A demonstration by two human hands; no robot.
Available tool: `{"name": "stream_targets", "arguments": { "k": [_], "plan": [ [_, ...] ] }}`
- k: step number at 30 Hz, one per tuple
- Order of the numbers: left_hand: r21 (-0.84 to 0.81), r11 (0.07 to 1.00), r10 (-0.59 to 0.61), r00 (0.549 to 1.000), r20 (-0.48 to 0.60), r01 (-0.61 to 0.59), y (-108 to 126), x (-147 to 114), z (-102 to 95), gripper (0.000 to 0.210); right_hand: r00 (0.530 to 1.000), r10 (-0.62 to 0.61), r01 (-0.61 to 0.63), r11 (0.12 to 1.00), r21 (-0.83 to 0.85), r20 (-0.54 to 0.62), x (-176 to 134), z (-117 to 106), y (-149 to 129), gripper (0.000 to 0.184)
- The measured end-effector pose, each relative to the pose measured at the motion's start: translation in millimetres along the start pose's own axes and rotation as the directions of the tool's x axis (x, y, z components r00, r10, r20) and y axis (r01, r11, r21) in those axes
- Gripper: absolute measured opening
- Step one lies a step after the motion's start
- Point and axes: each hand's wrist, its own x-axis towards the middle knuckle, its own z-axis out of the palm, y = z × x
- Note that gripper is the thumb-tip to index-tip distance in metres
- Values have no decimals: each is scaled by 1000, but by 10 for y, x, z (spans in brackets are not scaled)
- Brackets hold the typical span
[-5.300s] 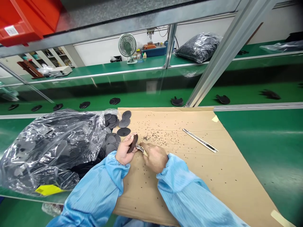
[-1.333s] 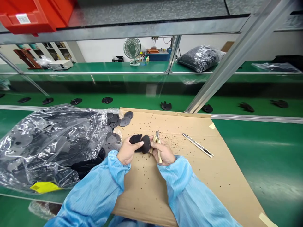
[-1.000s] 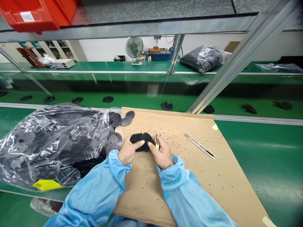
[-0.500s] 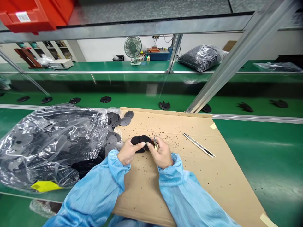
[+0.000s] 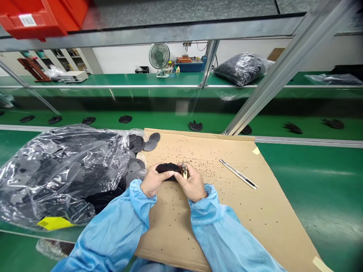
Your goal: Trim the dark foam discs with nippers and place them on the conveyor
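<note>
Several thin black round discs (image 5: 167,167) are held in a fanned stack just above the cardboard. My left hand (image 5: 153,182) is closed on the stack's left side, thumb on the near face. My right hand (image 5: 193,184) pinches the right side with its thumb and also keeps a small pair of nippers (image 5: 185,170) with pale yellow handles in its fingers, jaws pointing up. Their lower handles are hidden in the palm. Left of my hands, loose dark grey discs (image 5: 137,165) spill from a large clear plastic bag (image 5: 62,170) full of such discs.
A cardboard sheet (image 5: 241,226) sprinkled with tiny black bits covers the work surface. On it lies a slim white-and-black knife (image 5: 238,174). Beyond, small disc piles (image 5: 195,126) lie on a green belt (image 5: 159,122). A slanted metal post (image 5: 263,71) stands at right; a red bin (image 5: 42,19) sits overhead.
The discs between my hands have tilted and sit closer together, with the lower part now less exposed. The piles on the green belt have shifted slightly left. Both hands have stayed nearly in place.
</note>
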Motion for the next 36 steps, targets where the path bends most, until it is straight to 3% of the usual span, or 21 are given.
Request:
{"name": "stream_targets", "arguments": {
  "k": [9,19,26,30,33,36],
  "plan": [
    [-87,995,-26,990,140,38,34,-38,36,26,996,81,-87,925,371,32,8,23,27,33],
    [1,1000,-24,996,86,24,65,-50,22,30,982,165,-187,889,417,88,28,1,-40,35],
    [-10,1000,5,1000,25,-4,26,-56,39,31,978,206,-205,877,434,46,30,18,-48,34],
    [-98,994,-42,999,0,42,34,-23,42,37,991,127,-130,921,367,33,-3,30,-60,25],
    [-172,978,-125,991,-48,115,55,10,36,40,998,-4,-22,933,358,70,-35,21,-87,21],
    [-143,975,-187,977,-97,173,61,26,33,40,988,-133,102,945,311,79,-61,18,-122,14]
  ]
}}
